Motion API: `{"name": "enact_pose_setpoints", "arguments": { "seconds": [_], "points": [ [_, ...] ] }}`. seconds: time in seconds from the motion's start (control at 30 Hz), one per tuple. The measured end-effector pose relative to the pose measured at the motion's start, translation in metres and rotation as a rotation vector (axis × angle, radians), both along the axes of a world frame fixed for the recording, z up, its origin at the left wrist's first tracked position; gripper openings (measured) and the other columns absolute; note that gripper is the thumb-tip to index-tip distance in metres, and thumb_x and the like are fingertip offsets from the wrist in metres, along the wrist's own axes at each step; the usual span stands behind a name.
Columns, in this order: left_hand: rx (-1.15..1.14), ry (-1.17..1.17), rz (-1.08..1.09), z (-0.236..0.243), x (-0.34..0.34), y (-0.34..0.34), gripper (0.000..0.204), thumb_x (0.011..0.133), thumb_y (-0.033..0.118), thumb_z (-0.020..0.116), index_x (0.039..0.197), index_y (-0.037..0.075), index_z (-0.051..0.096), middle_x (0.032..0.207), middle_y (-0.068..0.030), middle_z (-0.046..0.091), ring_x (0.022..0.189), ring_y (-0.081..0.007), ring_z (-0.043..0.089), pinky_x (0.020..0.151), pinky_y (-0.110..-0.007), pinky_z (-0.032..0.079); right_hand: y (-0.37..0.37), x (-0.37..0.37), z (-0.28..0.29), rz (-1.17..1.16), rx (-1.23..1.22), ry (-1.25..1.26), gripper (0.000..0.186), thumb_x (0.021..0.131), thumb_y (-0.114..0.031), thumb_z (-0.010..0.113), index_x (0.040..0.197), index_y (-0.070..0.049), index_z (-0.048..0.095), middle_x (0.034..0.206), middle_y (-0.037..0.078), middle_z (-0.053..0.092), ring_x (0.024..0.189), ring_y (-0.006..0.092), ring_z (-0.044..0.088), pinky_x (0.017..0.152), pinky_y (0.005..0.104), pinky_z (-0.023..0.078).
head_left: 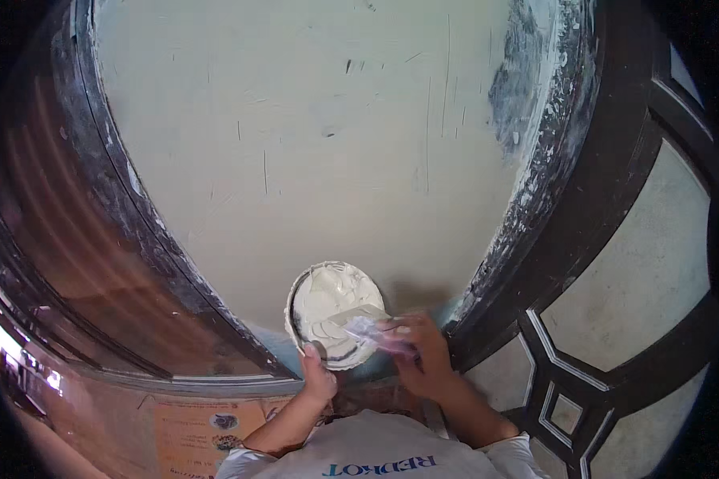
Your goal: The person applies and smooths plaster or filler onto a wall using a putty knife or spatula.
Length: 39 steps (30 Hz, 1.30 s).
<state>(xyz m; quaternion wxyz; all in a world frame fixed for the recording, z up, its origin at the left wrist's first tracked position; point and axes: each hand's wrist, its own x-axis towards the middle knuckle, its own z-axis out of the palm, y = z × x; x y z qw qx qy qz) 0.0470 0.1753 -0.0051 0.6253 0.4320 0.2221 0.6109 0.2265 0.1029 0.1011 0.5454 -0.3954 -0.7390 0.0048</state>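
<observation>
In front of my chest my left hand (319, 378) grips the near rim of a round shallow tub (288, 321), its thumb over the edge. Thick white putty (337, 287) fills the tub, swirled and heaped toward the far side. My right hand (425, 353) is closed around the handle of a putty knife (367, 329). The knife's blade lies over the tub's right side, against the putty. Part of the handle is hidden by my fingers.
Ahead stands a pale coated panel (311, 184) with scratches and small dark marks. Dark, paint-smeared frame edges run along its left (128, 184) and right (527, 191). A dark lattice with pale panes (639, 263) is at right. An orange printed sheet (204, 435) lies lower left.
</observation>
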Motion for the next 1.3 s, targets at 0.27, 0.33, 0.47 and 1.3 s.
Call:
{"name": "enact_pose_setpoints", "arguments": {
  "seconds": [0.27, 0.33, 0.47, 1.3],
  "points": [
    [-0.065, -0.118, -0.122, 0.040, -0.004, -0.007, 0.078, 0.094, 0.059, 0.036, 0.145, 0.001, 0.030, 0.144, -0.0139, 0.041, 0.132, -0.0302, 0.043, 0.111, -0.043, 0.033, 0.009, -0.004, -0.015, 0.173, -0.331, 0.955, 0.030, 0.093, -0.011, 0.058, 0.121, -0.005, 0.049, 0.105, 0.012, 0.064, 0.093, 0.0225, 0.064, 0.072, 0.0390, 0.057],
    [-0.027, -0.173, -0.180, 0.041, -0.003, -0.006, 0.077, 0.095, 0.059, 0.035, 0.145, 0.001, 0.030, 0.145, -0.0140, 0.041, 0.132, -0.0299, 0.042, 0.111, -0.044, 0.034, 0.010, 0.000, -0.016, 0.189, -0.339, 1.067, 0.033, 0.093, -0.011, 0.058, 0.123, -0.005, 0.048, 0.105, 0.013, 0.064, 0.091, 0.0239, 0.065, 0.070, 0.0396, 0.058],
    [0.003, -0.155, -0.175, 0.048, -0.005, -0.008, 0.071, 0.097, 0.056, 0.033, 0.143, 0.001, 0.032, 0.141, -0.0146, 0.045, 0.127, -0.0297, 0.048, 0.107, -0.042, 0.040, 0.007, 0.003, -0.017, 0.252, -0.322, 1.248, 0.034, 0.091, -0.012, 0.060, 0.121, -0.004, 0.048, 0.102, 0.015, 0.065, 0.089, 0.0275, 0.067, 0.067, 0.0433, 0.058],
    [-0.153, -0.312, -0.219, 0.069, 0.012, -0.005, 0.069, 0.095, 0.053, 0.037, 0.142, 0.003, 0.036, 0.141, -0.0161, 0.046, 0.127, -0.0325, 0.048, 0.108, -0.046, 0.038, -0.004, 0.056, -0.053, 0.210, -0.028, 0.829, 0.007, 0.089, -0.006, 0.062, 0.092, -0.001, 0.066, 0.087, 0.010, 0.061, 0.093, 0.0272, 0.065, 0.083, 0.0452, 0.055]
  ]
}}
